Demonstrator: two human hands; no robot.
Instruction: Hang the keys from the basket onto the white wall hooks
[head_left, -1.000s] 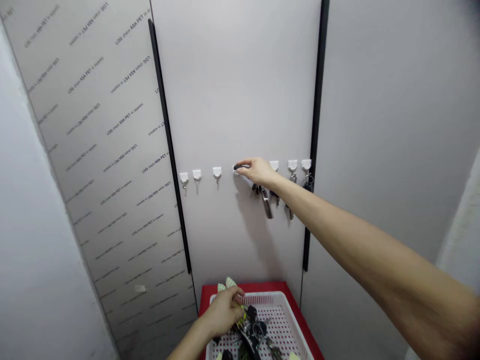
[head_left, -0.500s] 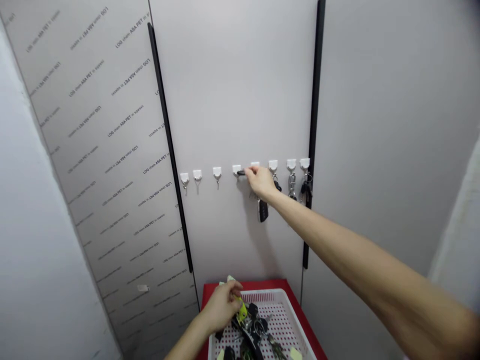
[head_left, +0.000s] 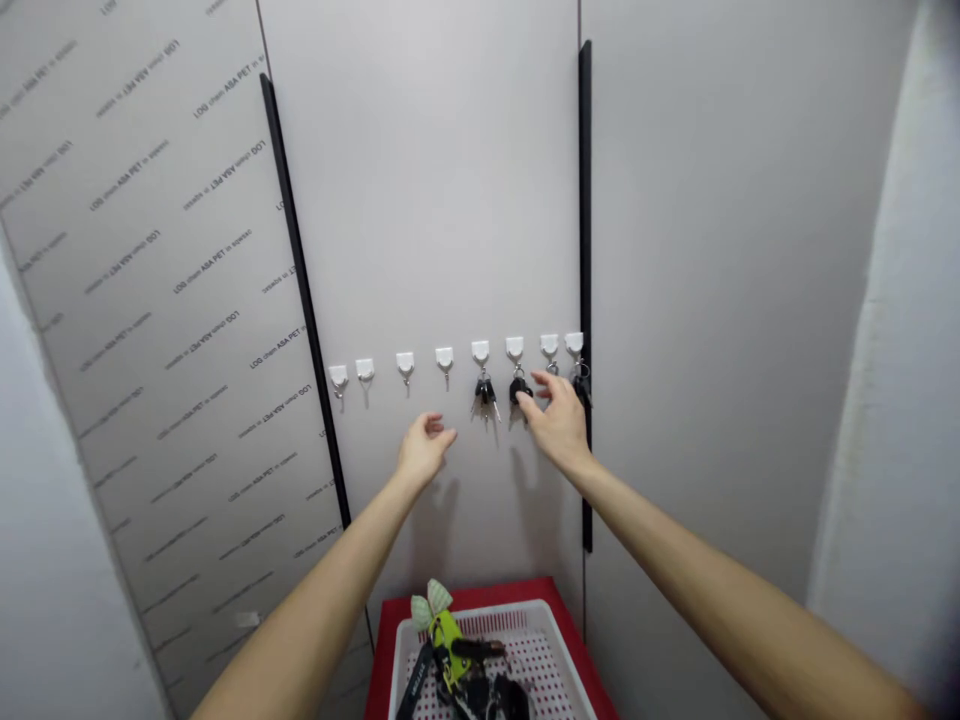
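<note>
Pale cabinet panels point(head_left: 442, 220) fill the wall in front of me, with slanted grey lettering printed over the one at far left point(head_left: 172, 330) and two long black handles point(head_left: 585, 240) standing beside the seams. Across the middle panel runs a row of white hooks point(head_left: 444, 358), passing above both of the person's hands.

From the head view I see the left grip point(head_left: 421, 455) raised in front of the panel, below the hooks. Its fingers curl loosely, the thumb stands apart from them, and nothing shows between. Bare hooks sit over it and off to its left.

A bunch of keys point(head_left: 486, 392) hangs between the two grips, nearer the right one. The right grip point(head_left: 559, 425) is up at key height, thumb and fingers parted and clasping nothing that I can make out. Just off its fingertips is a set of black keys point(head_left: 518, 388), dangling from its hook; whether the thumb touches it, I cannot tell. Right behind the fingers, a metal ring point(head_left: 552, 367) is mostly hidden, and just to the right of that grip another key set point(head_left: 582, 385) hangs against the handle.

Well below both grips, a white perforated basket point(head_left: 510, 619) rests on a red table point(head_left: 495, 595). It holds a yellow-green piece point(head_left: 448, 645), a pale bow point(head_left: 430, 604), a black strap point(head_left: 415, 682) and a dark, blurred heap point(head_left: 491, 690).
</note>
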